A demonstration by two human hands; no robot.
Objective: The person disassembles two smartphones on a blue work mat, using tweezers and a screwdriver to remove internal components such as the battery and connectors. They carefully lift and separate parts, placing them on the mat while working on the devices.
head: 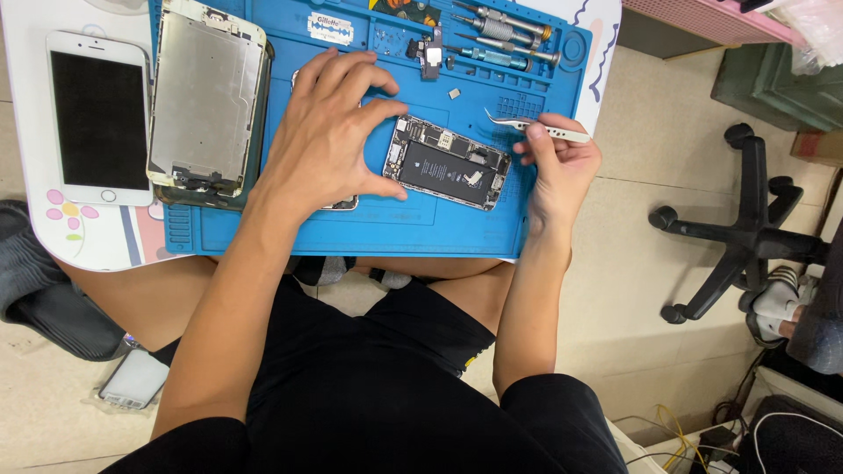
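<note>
**A:** Counting left to right: one white phone (99, 117) face up on the bench (26, 53), screen dark. Next, one detached screen assembly (207, 96), metal back plate up, lying on the left part of the blue mat (351, 230).

**B:** Hands?

**A:** Left hand (325, 132) pinches the left end of the opened phone body (448, 162), thumb below, fingers above. Body sits mid-mat, tilted, one black battery showing. Right hand (556, 162) is closed on one pair of white-handled tweezers (537, 128), tips pointing left, just above the body's right end.

**B:** Labels, packages?

**A:** One small white rectangular razor blade wrapper (330, 27) at the mat's top edge. Three screwdrivers (500, 33) in the top-right tray. One black office chair base (746, 228) on the floor, far right.
</note>
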